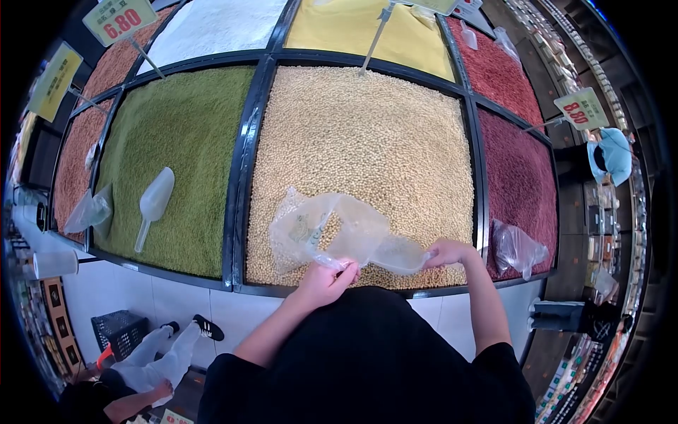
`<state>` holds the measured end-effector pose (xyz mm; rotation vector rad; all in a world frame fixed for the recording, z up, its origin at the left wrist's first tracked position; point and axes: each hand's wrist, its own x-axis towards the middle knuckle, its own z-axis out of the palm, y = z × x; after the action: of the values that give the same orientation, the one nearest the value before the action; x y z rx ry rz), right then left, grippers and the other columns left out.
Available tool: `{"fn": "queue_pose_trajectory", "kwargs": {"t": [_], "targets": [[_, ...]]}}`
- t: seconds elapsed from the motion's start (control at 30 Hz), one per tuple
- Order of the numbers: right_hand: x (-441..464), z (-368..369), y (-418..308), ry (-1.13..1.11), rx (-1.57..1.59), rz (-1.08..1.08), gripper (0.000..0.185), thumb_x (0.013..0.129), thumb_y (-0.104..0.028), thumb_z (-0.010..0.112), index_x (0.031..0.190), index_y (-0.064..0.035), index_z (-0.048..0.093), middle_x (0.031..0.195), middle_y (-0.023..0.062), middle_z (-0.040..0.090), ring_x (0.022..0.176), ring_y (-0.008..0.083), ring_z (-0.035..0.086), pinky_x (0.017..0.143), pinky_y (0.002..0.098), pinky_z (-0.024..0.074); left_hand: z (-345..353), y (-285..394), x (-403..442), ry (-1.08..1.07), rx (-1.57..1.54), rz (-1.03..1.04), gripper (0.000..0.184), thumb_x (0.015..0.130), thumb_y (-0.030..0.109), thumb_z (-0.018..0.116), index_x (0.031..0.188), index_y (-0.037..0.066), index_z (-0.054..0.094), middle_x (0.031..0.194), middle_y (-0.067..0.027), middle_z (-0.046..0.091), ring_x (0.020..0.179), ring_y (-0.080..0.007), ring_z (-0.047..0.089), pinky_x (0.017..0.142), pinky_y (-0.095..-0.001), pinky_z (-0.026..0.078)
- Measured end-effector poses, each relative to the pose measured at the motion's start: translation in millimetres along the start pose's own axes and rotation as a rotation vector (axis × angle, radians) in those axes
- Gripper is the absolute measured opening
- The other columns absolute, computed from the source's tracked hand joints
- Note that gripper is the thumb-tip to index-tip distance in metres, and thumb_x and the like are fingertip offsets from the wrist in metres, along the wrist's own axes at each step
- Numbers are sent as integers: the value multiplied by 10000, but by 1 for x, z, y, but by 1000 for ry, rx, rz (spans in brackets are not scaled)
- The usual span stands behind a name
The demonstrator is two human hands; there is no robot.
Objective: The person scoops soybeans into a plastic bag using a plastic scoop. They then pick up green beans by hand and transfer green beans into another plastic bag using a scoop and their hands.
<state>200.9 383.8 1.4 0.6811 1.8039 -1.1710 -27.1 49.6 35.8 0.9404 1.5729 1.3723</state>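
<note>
Pale round beans, like soybeans (367, 134), fill the bin in front of me. A thin clear plastic bag (300, 225) lies over their near part, and my left hand (330, 281) pinches its near edge. My right hand (449, 253), on the right of the bag, is closed around the handle end of a clear plastic scoop (400, 256). The scoop's bowl points left and meets the bag's right side. Whether its front edge sits inside the bag's mouth, I cannot tell. Beans show through the bag; how many it holds is unclear.
Black dividers (244, 152) separate the bins. Green beans (183, 134) with another scoop (157, 196) lie left, dark red beans (519, 169) with a crumpled bag (518, 249) right. A price sign (580, 109) juts up at right. A person (152, 360) stands lower left beside a basket (120, 331).
</note>
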Motion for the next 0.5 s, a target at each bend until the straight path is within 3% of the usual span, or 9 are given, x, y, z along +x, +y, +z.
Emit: {"fn": "queue_pose_trajectory", "kwargs": {"t": [0.5], "targets": [[-15, -12, -13, 286, 111, -95, 286, 829, -296, 798, 930, -33, 752, 702, 0, 665, 636, 83, 602, 604, 260, 492, 0, 5, 3, -19, 4, 35, 274, 1013, 196, 545, 895, -7, 685, 747, -91, 697, 676, -173, 682, 647, -307, 526]]}}
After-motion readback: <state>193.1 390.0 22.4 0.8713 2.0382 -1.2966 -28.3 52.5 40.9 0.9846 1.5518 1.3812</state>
